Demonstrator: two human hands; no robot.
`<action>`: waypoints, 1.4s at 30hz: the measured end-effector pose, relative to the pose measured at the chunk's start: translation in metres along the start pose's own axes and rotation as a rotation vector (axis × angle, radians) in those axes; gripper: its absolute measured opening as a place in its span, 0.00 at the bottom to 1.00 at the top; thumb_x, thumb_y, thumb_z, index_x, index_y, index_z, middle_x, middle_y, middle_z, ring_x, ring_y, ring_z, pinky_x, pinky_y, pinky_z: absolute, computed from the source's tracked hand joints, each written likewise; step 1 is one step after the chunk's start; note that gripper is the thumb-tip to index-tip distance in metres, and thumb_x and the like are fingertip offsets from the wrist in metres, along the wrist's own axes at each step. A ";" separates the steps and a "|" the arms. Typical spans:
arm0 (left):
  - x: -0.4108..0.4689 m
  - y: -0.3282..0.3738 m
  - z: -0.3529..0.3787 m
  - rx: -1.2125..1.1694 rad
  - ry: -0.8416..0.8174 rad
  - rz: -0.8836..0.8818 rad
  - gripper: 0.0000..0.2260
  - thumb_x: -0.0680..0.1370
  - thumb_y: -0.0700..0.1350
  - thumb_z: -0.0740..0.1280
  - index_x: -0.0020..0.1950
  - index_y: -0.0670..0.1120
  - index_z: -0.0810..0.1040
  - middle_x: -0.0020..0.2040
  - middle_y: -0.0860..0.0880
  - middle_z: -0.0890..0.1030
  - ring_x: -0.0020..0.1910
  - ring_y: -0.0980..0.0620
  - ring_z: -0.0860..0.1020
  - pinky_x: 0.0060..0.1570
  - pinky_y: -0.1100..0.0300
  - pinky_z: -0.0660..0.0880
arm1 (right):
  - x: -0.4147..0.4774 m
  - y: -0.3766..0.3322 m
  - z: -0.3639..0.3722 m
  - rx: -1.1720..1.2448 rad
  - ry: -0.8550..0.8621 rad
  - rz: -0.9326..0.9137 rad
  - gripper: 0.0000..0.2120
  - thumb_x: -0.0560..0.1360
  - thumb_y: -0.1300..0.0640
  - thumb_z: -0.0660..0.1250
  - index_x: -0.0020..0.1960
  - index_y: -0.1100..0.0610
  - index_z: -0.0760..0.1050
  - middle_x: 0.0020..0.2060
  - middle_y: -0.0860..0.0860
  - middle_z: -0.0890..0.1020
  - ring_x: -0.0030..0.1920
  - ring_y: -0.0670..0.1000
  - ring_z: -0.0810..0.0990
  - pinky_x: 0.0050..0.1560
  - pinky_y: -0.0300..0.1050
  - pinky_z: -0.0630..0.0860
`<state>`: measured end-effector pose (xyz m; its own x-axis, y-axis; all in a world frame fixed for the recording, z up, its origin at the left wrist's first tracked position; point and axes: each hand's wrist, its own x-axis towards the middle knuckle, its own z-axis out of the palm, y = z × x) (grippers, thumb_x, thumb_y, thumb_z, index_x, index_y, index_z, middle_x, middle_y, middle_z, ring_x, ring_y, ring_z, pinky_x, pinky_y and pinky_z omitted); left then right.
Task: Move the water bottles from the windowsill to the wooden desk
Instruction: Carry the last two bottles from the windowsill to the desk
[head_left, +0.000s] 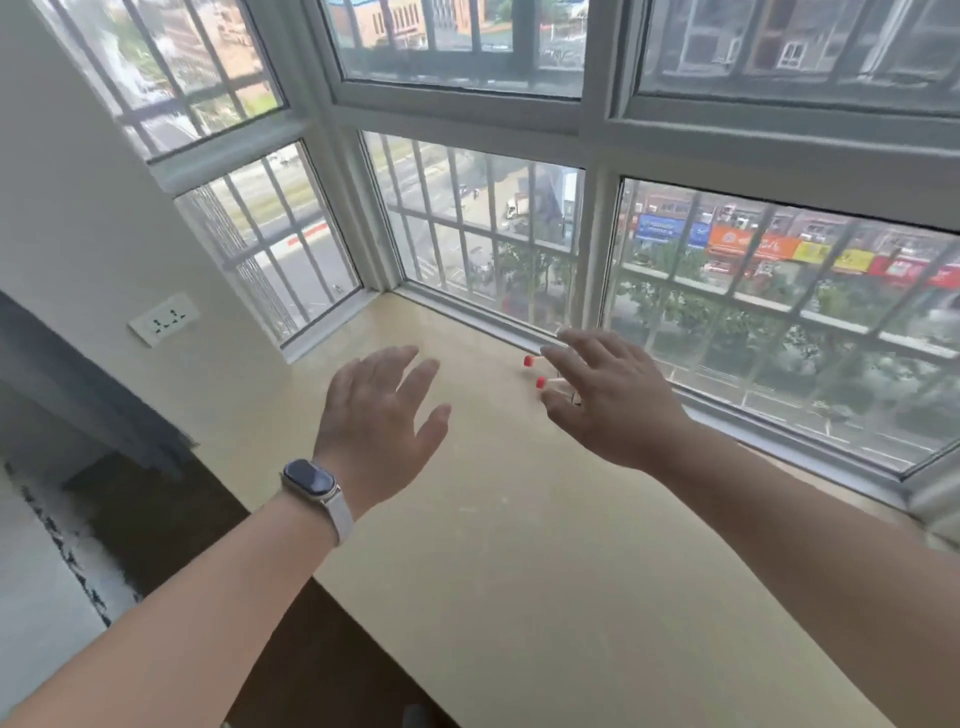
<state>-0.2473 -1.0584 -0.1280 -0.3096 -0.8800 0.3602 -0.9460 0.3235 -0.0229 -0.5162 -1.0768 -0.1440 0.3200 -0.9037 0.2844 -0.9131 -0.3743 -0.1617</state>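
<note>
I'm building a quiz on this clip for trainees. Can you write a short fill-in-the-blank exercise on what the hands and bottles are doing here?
1. Both hands are open and hold ____.
2. The visible bottle caps are coloured ____.
3. The hand nearer the caps is the ____ hand.
4. A watch sits on the ____ wrist, behind the other hand above the windowsill.

Missing words: nothing; red; right; left

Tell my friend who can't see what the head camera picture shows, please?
Two bare hands reach out, open and empty, over a pale windowsill; the right hand partly hides two red-capped bottles lying by the barred window. The left hand hovers beside it, a watch on its wrist.
</note>
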 end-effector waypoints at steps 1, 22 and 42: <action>0.008 0.001 0.007 -0.010 -0.008 0.022 0.23 0.77 0.57 0.59 0.65 0.46 0.78 0.65 0.43 0.78 0.64 0.40 0.74 0.64 0.44 0.62 | -0.001 0.004 0.004 0.000 -0.005 0.020 0.27 0.76 0.40 0.55 0.67 0.54 0.73 0.65 0.54 0.76 0.66 0.59 0.71 0.63 0.56 0.69; 0.215 -0.049 0.306 -0.276 -0.394 0.370 0.25 0.75 0.58 0.56 0.66 0.46 0.76 0.65 0.43 0.78 0.63 0.40 0.75 0.61 0.44 0.69 | 0.099 0.111 0.210 -0.088 -0.347 0.480 0.27 0.77 0.42 0.60 0.72 0.53 0.68 0.68 0.53 0.72 0.68 0.57 0.69 0.63 0.54 0.67; 0.304 0.008 0.584 -0.441 -0.602 0.241 0.25 0.79 0.52 0.63 0.76 0.48 0.66 0.75 0.46 0.68 0.73 0.43 0.65 0.71 0.47 0.62 | 0.122 0.257 0.409 -0.040 -0.379 0.554 0.30 0.74 0.44 0.66 0.72 0.54 0.66 0.67 0.52 0.72 0.67 0.57 0.69 0.64 0.53 0.66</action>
<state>-0.4051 -1.5268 -0.5627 -0.6200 -0.7641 -0.1785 -0.7594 0.5270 0.3816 -0.6088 -1.3687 -0.5369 -0.1384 -0.9734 -0.1826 -0.9744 0.1668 -0.1509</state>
